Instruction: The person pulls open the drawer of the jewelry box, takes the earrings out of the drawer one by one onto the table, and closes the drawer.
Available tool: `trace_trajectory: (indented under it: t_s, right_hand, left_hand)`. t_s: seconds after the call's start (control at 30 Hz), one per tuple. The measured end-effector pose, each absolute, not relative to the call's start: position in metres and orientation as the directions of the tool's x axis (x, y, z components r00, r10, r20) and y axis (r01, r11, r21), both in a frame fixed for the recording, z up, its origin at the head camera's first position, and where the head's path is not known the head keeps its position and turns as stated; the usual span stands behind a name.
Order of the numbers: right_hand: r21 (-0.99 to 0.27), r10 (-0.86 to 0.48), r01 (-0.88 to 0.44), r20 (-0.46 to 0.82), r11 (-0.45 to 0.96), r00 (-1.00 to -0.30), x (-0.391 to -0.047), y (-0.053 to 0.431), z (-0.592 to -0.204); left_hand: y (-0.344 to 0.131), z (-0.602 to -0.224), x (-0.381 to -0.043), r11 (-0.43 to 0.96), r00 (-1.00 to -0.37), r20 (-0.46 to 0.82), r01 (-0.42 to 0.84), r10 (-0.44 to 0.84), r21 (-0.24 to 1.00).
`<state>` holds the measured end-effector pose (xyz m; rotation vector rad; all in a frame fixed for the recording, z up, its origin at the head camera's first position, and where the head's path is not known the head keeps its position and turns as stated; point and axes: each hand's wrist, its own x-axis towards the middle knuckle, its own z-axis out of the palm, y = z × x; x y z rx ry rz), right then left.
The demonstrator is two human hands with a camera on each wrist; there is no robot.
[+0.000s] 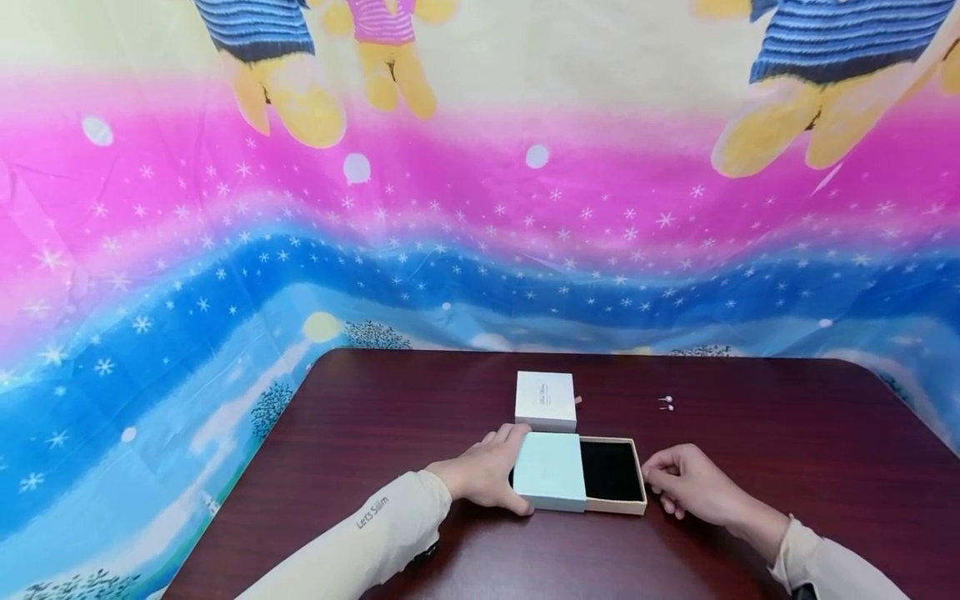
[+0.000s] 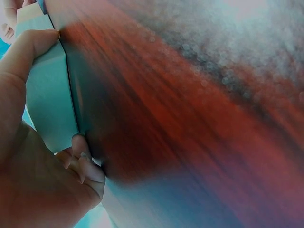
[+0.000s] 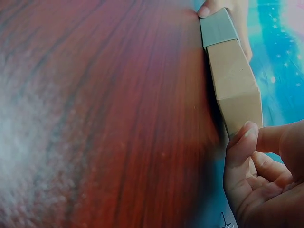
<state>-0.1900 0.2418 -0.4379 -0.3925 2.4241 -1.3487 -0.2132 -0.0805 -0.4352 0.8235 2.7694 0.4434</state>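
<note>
A small jewelry box lies on the table, its pale blue sleeve partly off a tan drawer that sticks out to the right and shows a black lining. My left hand grips the sleeve's left end, thumb on the near side and fingers across the far side. At the drawer's right end, my right hand has thumb and index finger pinched together right against the end wall. In the right wrist view these fingertips meet at the drawer's end; whatever small part lies between them is hidden.
A white box with printed lettering and a small tab on its right side stands just behind the blue sleeve. Two small pearl-like earrings lie farther back to the right. Behind the dark red wooden table hangs a colorful printed cloth.
</note>
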Motion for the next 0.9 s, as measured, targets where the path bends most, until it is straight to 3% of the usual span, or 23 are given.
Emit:
trace_trajectory:
  t_s: [0.9]
  right_hand:
    - [-0.858,-0.388,-0.072,-0.154,0.509,-0.909,-0.1895,0.2358,-0.4355]
  left_hand:
    - [-0.0797,-0.4352,-0.2137,0.798,-0.817,-0.129,0.494,0.562,0.345]
